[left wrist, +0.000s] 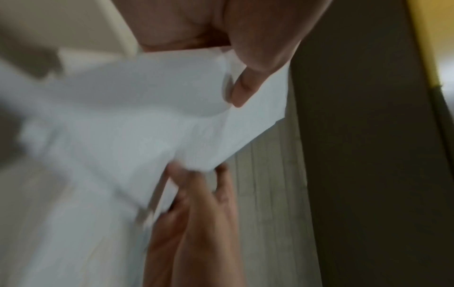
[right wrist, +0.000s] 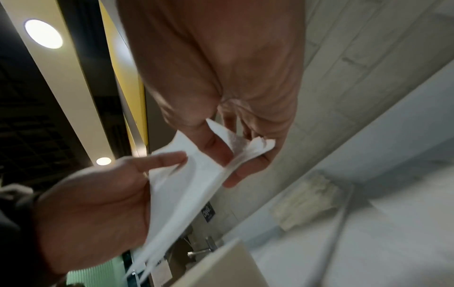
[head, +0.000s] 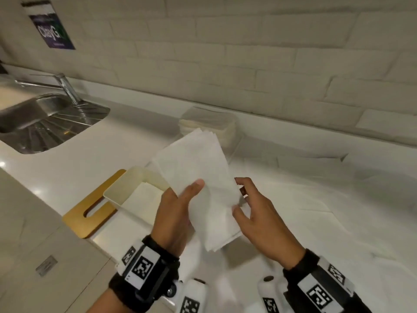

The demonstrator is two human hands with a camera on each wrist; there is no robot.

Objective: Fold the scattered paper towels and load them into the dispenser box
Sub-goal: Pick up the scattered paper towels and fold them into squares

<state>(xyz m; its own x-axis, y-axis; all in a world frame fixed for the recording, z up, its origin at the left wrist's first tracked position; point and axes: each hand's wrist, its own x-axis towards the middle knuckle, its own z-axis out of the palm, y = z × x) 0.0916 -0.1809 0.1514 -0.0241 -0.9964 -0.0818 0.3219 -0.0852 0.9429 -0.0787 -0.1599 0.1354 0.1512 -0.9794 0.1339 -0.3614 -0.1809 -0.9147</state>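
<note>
A stack of folded white paper towels (head: 203,177) is held above the counter, tilted up and away from me. My left hand (head: 191,193) grips its left side, thumb on top (left wrist: 243,87) and fingers hidden beneath. My right hand (head: 242,197) pinches the stack's near right edge between thumb and fingers (right wrist: 245,169). The cream dispenser box (head: 117,188) stands open just left of the stack, with white towels lying inside. Its wooden slotted lid (head: 90,213) lies flat on the counter by the box. More unfolded towels (head: 316,199) are spread over the counter to the right.
Another pile of folded towels (head: 209,123) sits at the back against the white brick wall. A steel sink (head: 45,125) with a faucet (head: 65,86) is set into the counter at far left. The counter's front edge and a drawer front run along the lower left.
</note>
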